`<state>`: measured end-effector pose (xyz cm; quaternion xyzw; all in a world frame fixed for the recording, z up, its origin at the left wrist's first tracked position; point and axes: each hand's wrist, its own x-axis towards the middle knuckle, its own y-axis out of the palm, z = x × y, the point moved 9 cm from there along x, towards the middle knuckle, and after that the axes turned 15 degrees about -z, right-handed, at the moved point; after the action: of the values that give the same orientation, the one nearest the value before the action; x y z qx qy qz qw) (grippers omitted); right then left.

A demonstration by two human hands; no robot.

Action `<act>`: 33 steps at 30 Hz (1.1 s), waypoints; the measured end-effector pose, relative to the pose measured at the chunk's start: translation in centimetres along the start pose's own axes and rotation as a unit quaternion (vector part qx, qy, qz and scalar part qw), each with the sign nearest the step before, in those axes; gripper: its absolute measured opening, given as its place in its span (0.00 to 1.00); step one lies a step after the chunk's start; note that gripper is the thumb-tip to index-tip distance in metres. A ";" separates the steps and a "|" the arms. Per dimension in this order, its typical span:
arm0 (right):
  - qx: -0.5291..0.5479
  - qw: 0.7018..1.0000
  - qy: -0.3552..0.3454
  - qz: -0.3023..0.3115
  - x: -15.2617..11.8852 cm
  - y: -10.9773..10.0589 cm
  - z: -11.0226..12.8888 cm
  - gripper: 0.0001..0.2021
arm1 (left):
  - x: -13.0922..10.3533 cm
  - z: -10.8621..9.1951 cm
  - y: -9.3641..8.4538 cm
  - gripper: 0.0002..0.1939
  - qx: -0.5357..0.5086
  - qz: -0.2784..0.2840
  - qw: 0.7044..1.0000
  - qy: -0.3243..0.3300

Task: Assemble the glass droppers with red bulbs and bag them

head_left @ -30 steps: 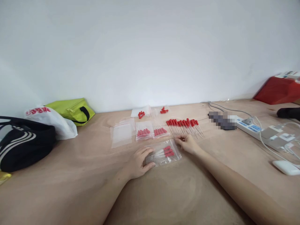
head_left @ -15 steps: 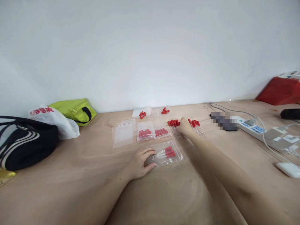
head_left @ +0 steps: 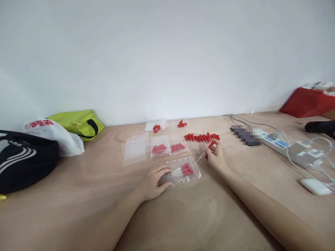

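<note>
My right hand [head_left: 216, 156] pinches a dropper [head_left: 211, 144] by its red rubber bulb, the clear tube slanting down to the left. My left hand [head_left: 155, 181] grips the left end of a clear zip bag [head_left: 193, 176], thumb at its near edge and fingers over the top. Inside that bag are several droppers [head_left: 186, 169] with their bulbs to the right. Behind my right hand lies a row of loose droppers [head_left: 200, 137], bulbs toward the wall. Two bags of droppers [head_left: 159, 148] [head_left: 178, 147] lie beyond the held bag.
Flat plastic bags [head_left: 134, 151] are stacked to the left. Small piles of red bulbs [head_left: 156, 128] [head_left: 181, 123] lie near the wall. On the right are a phone [head_left: 246, 135], a power strip [head_left: 277, 142] with cables and a white case [head_left: 315, 187]. Bags [head_left: 28, 160] crowd the left side.
My right hand has come back from the row toward me and now carries one dropper clear of the others. My left hand stays on the bag; the view has shifted slightly.
</note>
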<state>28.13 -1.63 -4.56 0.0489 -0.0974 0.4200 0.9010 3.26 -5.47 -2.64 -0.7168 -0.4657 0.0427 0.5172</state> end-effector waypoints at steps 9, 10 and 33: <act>0.110 0.991 0.076 -0.022 -2.0 1.3 -0.8 0.17 | -0.1 0.0 0.0 0.17 -0.002 0.002 1.000 -0.006; 0.121 0.988 0.098 -0.018 -2.3 1.6 -0.9 0.17 | -0.1 0.0 -0.1 0.17 -0.003 0.001 1.000 -0.006; -0.127 0.931 0.127 0.319 -5.3 6.1 -1.9 0.12 | -0.3 0.2 -0.1 0.25 -0.001 -0.001 1.000 -0.023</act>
<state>20.38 -1.35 -7.52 -0.1531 -0.0452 0.6723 0.7228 2.92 -5.52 -2.74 -0.7155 -0.4782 0.0579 0.5059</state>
